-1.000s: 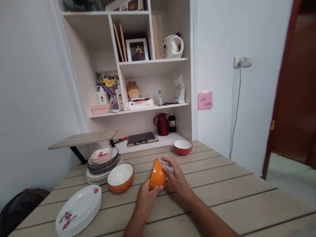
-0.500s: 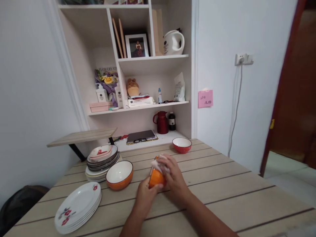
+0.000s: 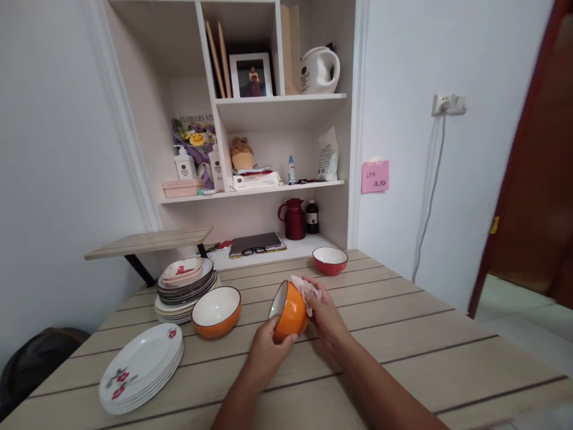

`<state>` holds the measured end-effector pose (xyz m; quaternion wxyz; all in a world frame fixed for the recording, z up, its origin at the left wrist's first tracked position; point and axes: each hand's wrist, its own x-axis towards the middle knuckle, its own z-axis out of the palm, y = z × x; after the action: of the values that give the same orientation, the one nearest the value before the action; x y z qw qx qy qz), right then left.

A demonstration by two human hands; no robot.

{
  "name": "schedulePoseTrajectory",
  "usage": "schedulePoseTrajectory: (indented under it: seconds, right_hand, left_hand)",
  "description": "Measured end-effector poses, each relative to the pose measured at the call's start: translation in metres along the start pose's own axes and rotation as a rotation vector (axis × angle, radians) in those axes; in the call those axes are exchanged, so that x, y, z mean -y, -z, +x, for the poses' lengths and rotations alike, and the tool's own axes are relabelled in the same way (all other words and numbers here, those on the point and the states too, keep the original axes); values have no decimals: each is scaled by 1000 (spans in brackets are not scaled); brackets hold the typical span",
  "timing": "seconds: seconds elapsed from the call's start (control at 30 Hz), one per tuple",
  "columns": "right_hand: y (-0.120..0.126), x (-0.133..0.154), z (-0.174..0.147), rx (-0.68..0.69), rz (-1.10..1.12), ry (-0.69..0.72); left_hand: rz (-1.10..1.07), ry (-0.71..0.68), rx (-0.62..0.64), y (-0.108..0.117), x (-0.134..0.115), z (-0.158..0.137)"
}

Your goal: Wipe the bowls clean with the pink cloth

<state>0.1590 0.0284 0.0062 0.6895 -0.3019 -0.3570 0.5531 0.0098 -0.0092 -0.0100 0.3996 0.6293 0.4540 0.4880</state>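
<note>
An orange bowl [image 3: 293, 312] with a white inside is tipped on its side above the table, its opening facing left. My left hand [image 3: 267, 348] grips its lower rim, thumb on the outside and fingers partly hidden. In my right hand [image 3: 324, 313] is a crumpled pale cloth [image 3: 307, 291], pressed to the bowl's outer right side. A second orange bowl [image 3: 216, 313] stands upright to the left of my hands. Beyond my right hand, toward the back, a red bowl [image 3: 330, 261] sits upright.
Oval flowered plates [image 3: 143, 367] lie stacked at the front left. Behind them rises a mixed stack of plates and dishes [image 3: 185, 289]. A small raised wooden shelf [image 3: 147, 243] overhangs the table's back left. The white shelving unit [image 3: 277, 190] holds a dark red jug [image 3: 294, 220].
My right hand and the cloth have slid from over the bowl's top to its right side. More of the orange outside and the white inside now shows.
</note>
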Motion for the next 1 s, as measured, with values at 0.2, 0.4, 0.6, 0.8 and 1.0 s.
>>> schedulePoseTrajectory:
  seconds: [0.2, 0.4, 0.6, 0.8, 1.0]
  right_hand:
    - [3, 2, 2, -21, -122, 97]
    - [-6, 9, -26, 421, -688, 652]
    - [-5, 2, -14, 165, -618, 510]
    - [1, 7, -10, 246, -11, -86]
    - [-6, 7, -13, 121, 140, -217]
  left_hand:
    - [38, 1, 53, -1, 6, 2]
    - [-22, 4, -36, 5, 5, 5]
    - [-26, 28, -26, 4, 4, 1]
    - [-190, 27, 19, 6, -5, -1]
    - [-139, 5, 190, 8, -7, -2]
